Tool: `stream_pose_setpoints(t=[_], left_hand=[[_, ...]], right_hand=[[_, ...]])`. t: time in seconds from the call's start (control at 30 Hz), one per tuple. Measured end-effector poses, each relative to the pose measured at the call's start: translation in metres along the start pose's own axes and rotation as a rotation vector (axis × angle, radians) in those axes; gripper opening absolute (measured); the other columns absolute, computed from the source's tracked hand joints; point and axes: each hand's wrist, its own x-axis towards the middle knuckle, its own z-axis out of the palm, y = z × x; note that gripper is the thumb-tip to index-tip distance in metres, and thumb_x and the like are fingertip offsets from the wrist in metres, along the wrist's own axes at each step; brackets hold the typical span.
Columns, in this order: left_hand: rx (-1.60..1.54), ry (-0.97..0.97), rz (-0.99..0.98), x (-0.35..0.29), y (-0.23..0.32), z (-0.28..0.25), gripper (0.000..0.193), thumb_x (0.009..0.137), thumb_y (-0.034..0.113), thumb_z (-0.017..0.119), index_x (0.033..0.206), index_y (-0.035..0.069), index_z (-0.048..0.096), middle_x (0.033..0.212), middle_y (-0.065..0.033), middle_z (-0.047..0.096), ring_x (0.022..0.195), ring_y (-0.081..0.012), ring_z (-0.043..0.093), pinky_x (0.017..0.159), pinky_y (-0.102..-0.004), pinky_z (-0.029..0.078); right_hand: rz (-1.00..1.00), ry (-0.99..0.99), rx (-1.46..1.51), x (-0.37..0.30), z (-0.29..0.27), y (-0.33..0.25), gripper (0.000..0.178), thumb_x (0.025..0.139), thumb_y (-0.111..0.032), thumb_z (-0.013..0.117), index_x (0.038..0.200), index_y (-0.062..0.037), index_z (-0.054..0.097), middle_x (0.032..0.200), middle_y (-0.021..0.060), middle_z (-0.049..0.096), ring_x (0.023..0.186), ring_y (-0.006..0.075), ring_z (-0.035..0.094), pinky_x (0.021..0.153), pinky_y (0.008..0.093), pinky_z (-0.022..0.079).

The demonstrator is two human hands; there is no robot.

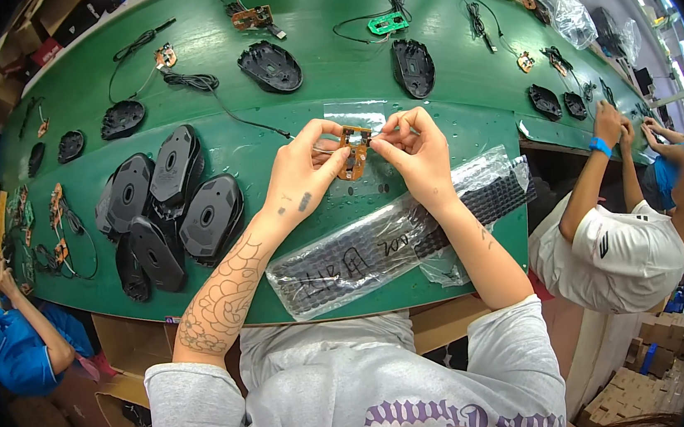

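Note:
Over the near part of the bench, both my hands meet at a small orange-brown circuit board (352, 166) with black and pale parts on it. My left hand (312, 165) pinches its left side between thumb and fingers. My right hand (417, 154) is closed, thumb and fingertips pressed at the board's upper right edge; whether a tiny part is also in them is hidden. A thin black cable (245, 122) runs from the far left to my left hand, and pale wire shows by those fingers. Below my hands lies a clear plastic bag (348, 273) with sheets of small black pieces.
Black mouse shells (180, 168) are heaped on the green bench (276, 220) at left. Further back lie open shells (270, 67), a green circuit board (387, 24) and coiled cables. Co-workers sit at both sides, one in a white shirt (612, 243) at right.

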Motion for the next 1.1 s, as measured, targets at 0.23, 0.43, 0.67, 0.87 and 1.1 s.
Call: stream_pose_setpoints(t=[0.23, 0.43, 0.67, 0.87, 1.1], left_hand=[[0.009, 0.016, 0.012, -0.001, -0.001, 0.002, 0.023, 0.089, 0.004, 0.066, 0.111, 0.002, 0.058, 0.094, -0.0129, 0.073, 0.076, -0.0176, 0.072, 0.065, -0.0257, 0.055], [-0.006, 0.013, 0.033, -0.002, -0.003, 0.004, 0.025, 0.089, 0.003, 0.065, 0.113, 0.002, 0.057, 0.095, -0.0123, 0.073, 0.075, -0.0171, 0.071, 0.064, -0.0252, 0.055], [-0.043, -0.017, 0.095, -0.004, -0.003, 0.003, 0.027, 0.089, 0.003, 0.065, 0.115, 0.003, 0.056, 0.096, -0.0123, 0.073, 0.074, -0.0169, 0.071, 0.064, -0.0248, 0.054], [0.013, 0.077, 0.131, -0.01, 0.006, 0.002, 0.029, 0.088, 0.003, 0.066, 0.116, 0.006, 0.058, 0.095, -0.0081, 0.072, 0.077, -0.0159, 0.07, 0.063, -0.0252, 0.052], [0.698, 0.087, 0.375, -0.038, 0.009, -0.004, 0.025, 0.081, 0.003, 0.072, 0.106, 0.008, 0.068, 0.089, -0.0004, 0.066, 0.069, -0.0126, 0.061, 0.062, -0.0254, 0.048]], right_hand=[[0.029, -0.032, -0.077, 0.001, -0.004, 0.001, 0.038, 0.08, 0.008, 0.073, 0.083, -0.0096, 0.04, 0.098, 0.006, 0.059, 0.086, 0.0134, 0.064, 0.077, 0.0242, 0.054], [0.028, -0.039, -0.095, 0.0, -0.005, -0.002, 0.037, 0.08, 0.008, 0.072, 0.082, -0.0097, 0.039, 0.096, 0.0069, 0.064, 0.085, 0.0126, 0.063, 0.077, 0.0243, 0.054], [0.093, -0.048, 0.006, -0.003, 0.0, -0.011, 0.035, 0.082, 0.006, 0.071, 0.082, -0.0099, 0.039, 0.098, 0.0093, 0.069, 0.083, 0.0117, 0.061, 0.078, 0.0249, 0.052], [0.096, -0.085, -0.04, 0.0, -0.002, -0.005, 0.032, 0.085, 0.003, 0.069, 0.082, -0.0106, 0.04, 0.1, 0.0088, 0.07, 0.081, 0.0102, 0.058, 0.076, 0.0227, 0.047], [0.078, -0.083, -0.162, 0.002, -0.004, 0.002, 0.027, 0.087, -0.002, 0.068, 0.085, -0.0103, 0.042, 0.099, 0.0065, 0.07, 0.077, 0.0093, 0.053, 0.072, 0.0207, 0.042]])
